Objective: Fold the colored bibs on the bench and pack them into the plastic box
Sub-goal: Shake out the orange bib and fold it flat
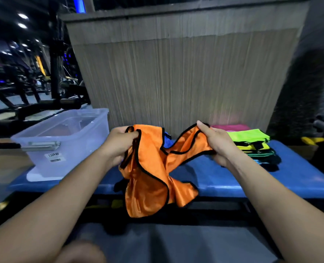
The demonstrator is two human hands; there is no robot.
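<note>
My left hand (119, 143) and right hand (217, 143) pinch the orange bib (149, 179) over the blue bench (233, 177). The plastic box (66, 141) sits left; a wood-grain wall (176, 73) stands behind.

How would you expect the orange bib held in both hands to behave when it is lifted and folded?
Probably floppy: the orange bib sags and twists between the left hand and the right hand. Likely light, since the fingers only pinch its edges. Its sheen suggests smooth fabric, so folds may slip on the blue bench.
</note>
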